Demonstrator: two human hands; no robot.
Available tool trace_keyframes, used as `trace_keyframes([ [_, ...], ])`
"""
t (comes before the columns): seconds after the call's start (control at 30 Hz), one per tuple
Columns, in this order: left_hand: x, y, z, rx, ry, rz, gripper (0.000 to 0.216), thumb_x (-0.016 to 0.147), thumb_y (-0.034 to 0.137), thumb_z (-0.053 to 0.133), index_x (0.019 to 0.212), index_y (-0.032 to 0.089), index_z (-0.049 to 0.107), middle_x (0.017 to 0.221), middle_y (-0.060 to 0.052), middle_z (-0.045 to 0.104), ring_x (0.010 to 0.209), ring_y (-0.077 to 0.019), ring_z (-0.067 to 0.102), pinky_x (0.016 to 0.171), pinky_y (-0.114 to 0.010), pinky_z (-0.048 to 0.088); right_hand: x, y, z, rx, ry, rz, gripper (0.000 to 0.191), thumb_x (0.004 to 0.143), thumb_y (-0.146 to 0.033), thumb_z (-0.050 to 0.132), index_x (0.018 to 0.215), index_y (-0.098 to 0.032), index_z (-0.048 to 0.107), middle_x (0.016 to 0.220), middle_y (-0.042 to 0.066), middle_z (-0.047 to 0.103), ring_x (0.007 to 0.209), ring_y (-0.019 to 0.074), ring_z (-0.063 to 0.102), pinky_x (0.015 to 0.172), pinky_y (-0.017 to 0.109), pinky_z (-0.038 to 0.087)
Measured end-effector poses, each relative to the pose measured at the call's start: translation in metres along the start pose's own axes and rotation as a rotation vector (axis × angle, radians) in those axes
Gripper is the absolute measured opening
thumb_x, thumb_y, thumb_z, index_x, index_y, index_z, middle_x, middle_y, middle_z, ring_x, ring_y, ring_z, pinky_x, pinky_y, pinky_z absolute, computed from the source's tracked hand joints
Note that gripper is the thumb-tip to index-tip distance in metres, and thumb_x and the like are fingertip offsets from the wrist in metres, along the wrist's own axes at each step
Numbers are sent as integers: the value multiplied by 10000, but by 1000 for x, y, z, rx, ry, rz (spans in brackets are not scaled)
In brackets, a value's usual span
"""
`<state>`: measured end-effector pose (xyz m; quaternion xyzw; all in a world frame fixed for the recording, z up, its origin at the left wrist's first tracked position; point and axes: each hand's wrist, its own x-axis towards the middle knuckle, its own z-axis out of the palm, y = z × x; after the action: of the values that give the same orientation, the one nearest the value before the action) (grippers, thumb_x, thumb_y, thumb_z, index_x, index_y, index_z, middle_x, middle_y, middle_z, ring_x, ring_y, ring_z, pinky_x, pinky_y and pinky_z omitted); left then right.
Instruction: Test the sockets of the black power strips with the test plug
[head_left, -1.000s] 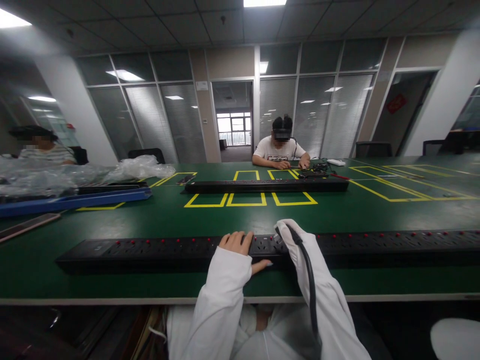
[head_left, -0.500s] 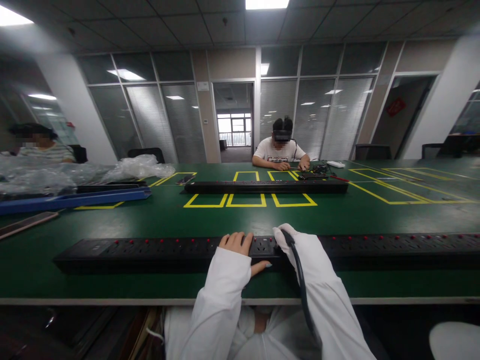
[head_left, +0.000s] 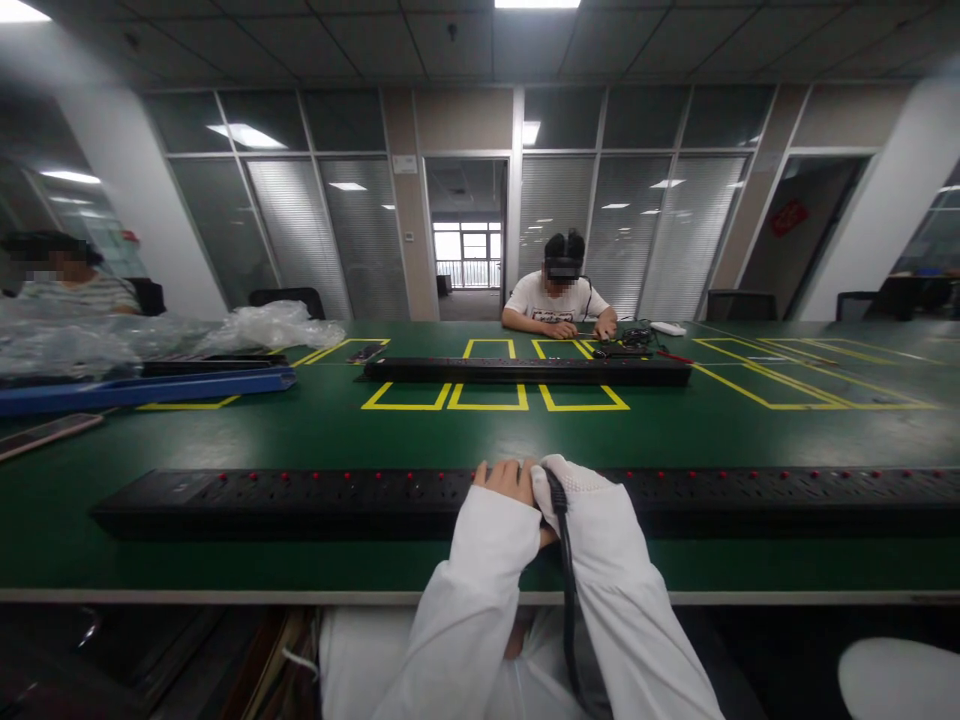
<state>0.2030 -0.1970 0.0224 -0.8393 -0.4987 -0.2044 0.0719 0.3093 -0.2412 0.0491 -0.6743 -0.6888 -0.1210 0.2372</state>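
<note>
A long black power strip (head_left: 315, 510) with a row of sockets and small red lights lies across the green table in front of me. My left hand (head_left: 510, 482), bare below a white sleeve, grips the strip near its middle, fingers over the top; its thumb is mostly hidden. Right beside it, my right hand (head_left: 574, 485) wears a white glove and is closed round a black power plug (head_left: 556, 488) at the strip's top face. From the plug a thick black cable (head_left: 568, 590) runs down over my sleeve toward my lap. The plug's front end is hidden by my hands.
A second power strip (head_left: 525, 372) lies farther back among yellow tape outlines. To the left are clear plastic bags (head_left: 277, 325), a blue channel (head_left: 150, 390) and a phone (head_left: 49, 437). Opposite, a person (head_left: 559, 300) handles something near black cables (head_left: 636, 338); another person (head_left: 67, 275) sits far left.
My left hand has slid right along the strip until it meets my right hand. My right hand, still on the plug, has shifted slightly left. The view has turned a little.
</note>
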Motion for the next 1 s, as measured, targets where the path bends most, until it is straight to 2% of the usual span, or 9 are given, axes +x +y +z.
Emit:
trace_keyframes([
  [0.13, -1, -5, 3, 6, 18, 21, 751, 606, 506, 616, 1217, 92, 480, 1070, -149, 600, 1000, -301, 531, 949, -495, 348, 0, -2, 0, 1, 15, 11, 331, 879, -404, 456, 1071, -153, 558, 980, 40, 594, 831, 97, 567, 759, 290, 484],
  [0.4, 2, -8, 7, 31, 0, 31, 664, 579, 337, 622, 1194, 122, 491, 1080, -149, 606, 1014, -311, 532, 928, -484, 360, 1, -4, -5, -36, 16, 17, 343, 880, -411, 452, 1079, -150, 553, 976, 41, 592, 826, 97, 567, 753, 292, 487],
  [0.6, -4, -20, 7, 18, 6, 9, 679, 556, 315, 587, 1203, 132, 490, 1161, -142, 588, 1045, -295, 529, 961, -466, 335, 0, -12, -3, -53, -15, 0, 342, 881, -413, 447, 1076, -152, 551, 980, 42, 587, 827, 97, 561, 751, 290, 482],
  [0.8, -17, -42, 4, 28, 65, 7, 595, 587, 310, 531, 1164, 164, 524, 1135, -120, 611, 1033, -270, 546, 954, -442, 348, -2, -27, 1, -53, -54, -51, 347, 877, -412, 455, 1088, -151, 545, 991, 43, 582, 835, 100, 559, 751, 293, 481],
  [1.0, -21, -42, 0, 10, 76, -6, 611, 581, 310, 527, 1171, 150, 518, 1124, -118, 613, 1027, -274, 545, 959, -448, 344, -2, -27, 1, -33, -90, -82, 355, 876, -419, 454, 1089, -151, 548, 999, 46, 586, 847, 104, 563, 767, 302, 482],
])
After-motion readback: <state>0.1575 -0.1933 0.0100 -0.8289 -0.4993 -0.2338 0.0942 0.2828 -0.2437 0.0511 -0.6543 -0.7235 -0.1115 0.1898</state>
